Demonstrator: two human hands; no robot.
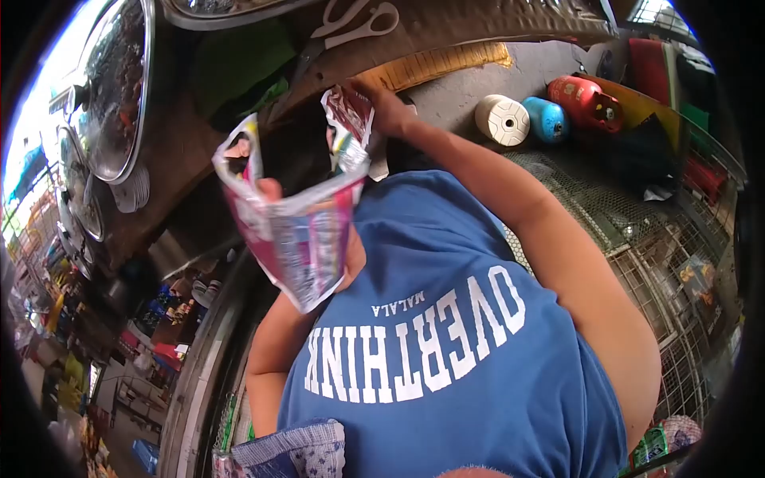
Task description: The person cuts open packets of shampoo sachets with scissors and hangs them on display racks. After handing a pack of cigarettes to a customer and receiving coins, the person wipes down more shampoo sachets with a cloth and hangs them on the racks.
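Head view looks straight down a blue shirt [446,350]. Both hands hold a pink packet [299,239] up near the chest: left hand [267,191] grips its left edge, right hand [382,107] pinches the torn flap. It's already open, mouth spread wide; contents can't be seen.

Grey concrete floor [454,92] at the top of the view, bare in the middle. Lying directly on it, in a row: white cylindrical roll [502,119] on its side, blue canister [547,119] just beside it, red gas cylinder [584,100] next along, touching or nearly so. Yellowish woven mat [446,64] spread flat further left. Wire mesh racks [637,239] standing alongside, possibly resting on the same floor.
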